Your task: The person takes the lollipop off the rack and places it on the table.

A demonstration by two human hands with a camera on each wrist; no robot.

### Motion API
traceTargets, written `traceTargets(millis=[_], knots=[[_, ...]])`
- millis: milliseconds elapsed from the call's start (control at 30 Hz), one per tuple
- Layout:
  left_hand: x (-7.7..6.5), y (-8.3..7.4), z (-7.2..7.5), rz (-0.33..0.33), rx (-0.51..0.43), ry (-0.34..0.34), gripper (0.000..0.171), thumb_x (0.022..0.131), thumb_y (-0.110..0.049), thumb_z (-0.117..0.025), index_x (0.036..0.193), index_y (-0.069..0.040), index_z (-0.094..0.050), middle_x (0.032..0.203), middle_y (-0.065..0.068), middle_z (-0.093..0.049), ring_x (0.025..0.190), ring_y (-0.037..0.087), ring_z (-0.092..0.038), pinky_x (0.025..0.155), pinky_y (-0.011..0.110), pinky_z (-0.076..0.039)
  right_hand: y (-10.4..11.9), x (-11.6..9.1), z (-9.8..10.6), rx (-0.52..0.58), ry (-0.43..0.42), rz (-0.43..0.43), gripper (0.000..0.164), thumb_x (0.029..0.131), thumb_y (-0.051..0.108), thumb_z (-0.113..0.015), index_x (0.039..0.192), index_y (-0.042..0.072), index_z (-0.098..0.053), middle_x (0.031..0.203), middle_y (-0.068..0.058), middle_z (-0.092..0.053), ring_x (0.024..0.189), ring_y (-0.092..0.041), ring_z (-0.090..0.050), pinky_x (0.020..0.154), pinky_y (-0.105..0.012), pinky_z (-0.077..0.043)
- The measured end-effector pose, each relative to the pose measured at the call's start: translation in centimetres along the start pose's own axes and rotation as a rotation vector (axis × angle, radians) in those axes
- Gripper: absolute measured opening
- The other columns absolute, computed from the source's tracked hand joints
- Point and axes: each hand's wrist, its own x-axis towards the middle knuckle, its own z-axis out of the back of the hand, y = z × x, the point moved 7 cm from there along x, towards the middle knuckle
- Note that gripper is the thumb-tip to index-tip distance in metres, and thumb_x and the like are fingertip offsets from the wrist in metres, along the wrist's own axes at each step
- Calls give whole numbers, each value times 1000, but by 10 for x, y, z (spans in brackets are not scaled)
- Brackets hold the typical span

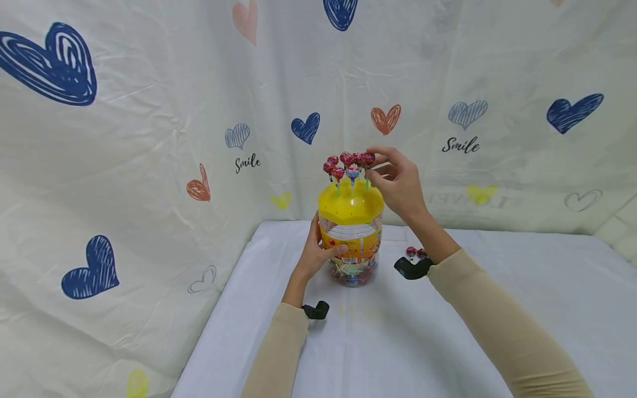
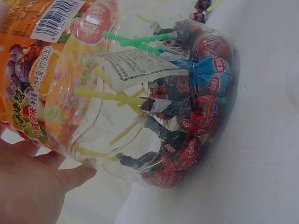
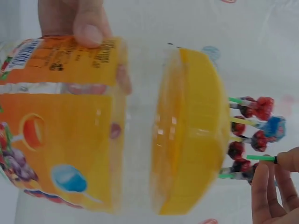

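Observation:
A clear plastic candy jar (image 1: 354, 249) with an orange label and a yellow lid (image 1: 350, 205) stands upright on the table. My left hand (image 1: 313, 253) grips its left side, thumb across the label. Several lollipops (image 1: 346, 159) in red wrappers, and one in blue (image 1: 352, 173), stand stick-down in the lid. Above the lid's right side, my right hand (image 1: 398, 179) pinches a red lollipop (image 1: 368, 158). Its green stick (image 3: 261, 158) points at the lid in the right wrist view; the fingers hide its head there. More wrapped lollipops (image 2: 210, 77) lie inside the jar's bottom.
Two red lollipops (image 1: 411, 251) lie on the white-covered table (image 1: 358, 342) to the right of the jar, partly behind my right wrist. A white curtain (image 1: 418, 66) printed with hearts hangs behind and to the left of the table.

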Motion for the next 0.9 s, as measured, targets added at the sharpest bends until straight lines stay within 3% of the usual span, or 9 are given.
traceTargets(millis=[133, 300, 400, 633, 800, 900], knots=[[0, 0, 0, -8, 4, 2, 102, 84, -44, -84, 158, -51, -13, 153, 1, -45, 141, 29, -44, 118, 57, -40, 10, 1, 12, 7, -8, 18, 38, 95, 3, -67, 132, 10, -65, 104, -14, -66, 79, -12, -69, 77, -14, -58], [0, 0, 0, -3, 9, 5, 103, 83, -46, -84, 158, -51, -13, 154, 6, -44, 141, 28, -45, 118, 57, -41, 13, -2, 31, 42, -19, 9, 36, 94, 2, -67, 130, 8, -65, 98, 1, -67, 76, -13, -72, 71, -17, -60], [0, 0, -1, 4, 8, 5, 103, 84, -43, -84, 158, -51, -12, 154, 7, -44, 141, 28, -44, 118, 57, -40, 10, -6, 44, 81, -20, -12, 37, 93, 1, -68, 129, 10, -66, 97, 2, -68, 75, -15, -73, 69, -19, -62], [0, 1, 0, 10, 6, -9, 104, 81, -49, -85, 157, -53, -15, 151, -5, -47, 140, 23, -46, 119, 56, -40, -13, -22, 73, 80, -25, -97, 37, 94, 0, -68, 129, 9, -65, 99, 0, -67, 75, -10, -73, 66, -23, -62], [0, 1, 0, 4, 8, -5, 103, 83, -44, -85, 157, -52, -14, 151, -4, -46, 140, 23, -45, 119, 56, -39, -39, -39, 93, 88, -29, -197, 38, 94, 0, -68, 131, 4, -61, 99, 0, -67, 75, -9, -73, 66, -23, -63], [0, 1, 0, 3, 8, -3, 103, 83, -44, -85, 157, -53, -14, 151, -4, -46, 140, 23, -45, 119, 56, -39, -56, -49, 104, 73, -26, -254, 37, 95, 2, -68, 131, 7, -61, 100, 1, -67, 76, -9, -73, 66, -24, -63]])
